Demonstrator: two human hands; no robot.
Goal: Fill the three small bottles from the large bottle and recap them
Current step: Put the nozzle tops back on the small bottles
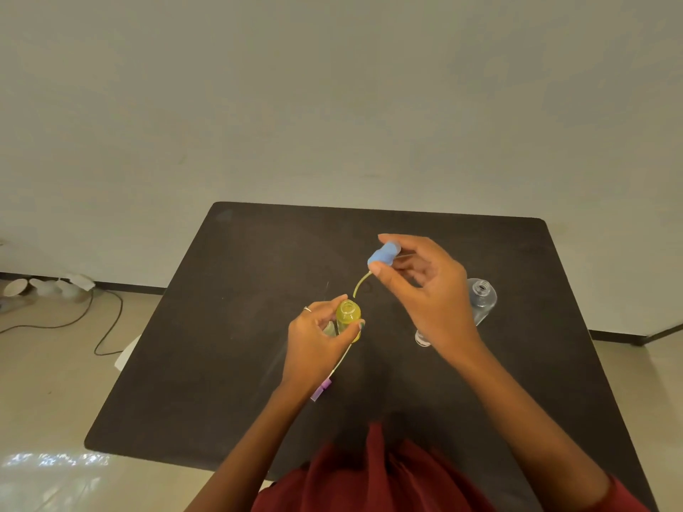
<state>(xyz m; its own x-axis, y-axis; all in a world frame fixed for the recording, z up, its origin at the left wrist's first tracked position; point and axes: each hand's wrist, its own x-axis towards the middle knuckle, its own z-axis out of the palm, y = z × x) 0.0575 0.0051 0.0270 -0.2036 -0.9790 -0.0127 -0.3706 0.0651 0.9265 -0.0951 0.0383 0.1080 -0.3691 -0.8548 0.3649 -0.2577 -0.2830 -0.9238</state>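
We look down on a dark table (229, 364) set against a plain pale wall (332, 97), with a beige floor (48, 378) on either side. At far left on the floor we see a black cable (107, 319) curling near some pale objects by the skirting, too blurred for us to name. Moving right onto the table, our left hand (314, 338) has its fingers curled round a small bottle (348, 316) standing upright and uncapped, holding yellow liquid. Just below that hand a purple cap (320, 389) lies on the table with its thin white tube running up behind the hand. Above and to the right, our right hand (425, 290) pinches a blue pump cap (382, 253) between thumb and fingers, held in the air; its thin dip tube (360, 284) curves down toward the yellow bottle's open mouth and ends just above it. Further right, partly behind that hand, a clear bottle (482, 299) stands open; whether anything is in it we cannot tell. A dark red garment (369, 478) fills the bottom edge.
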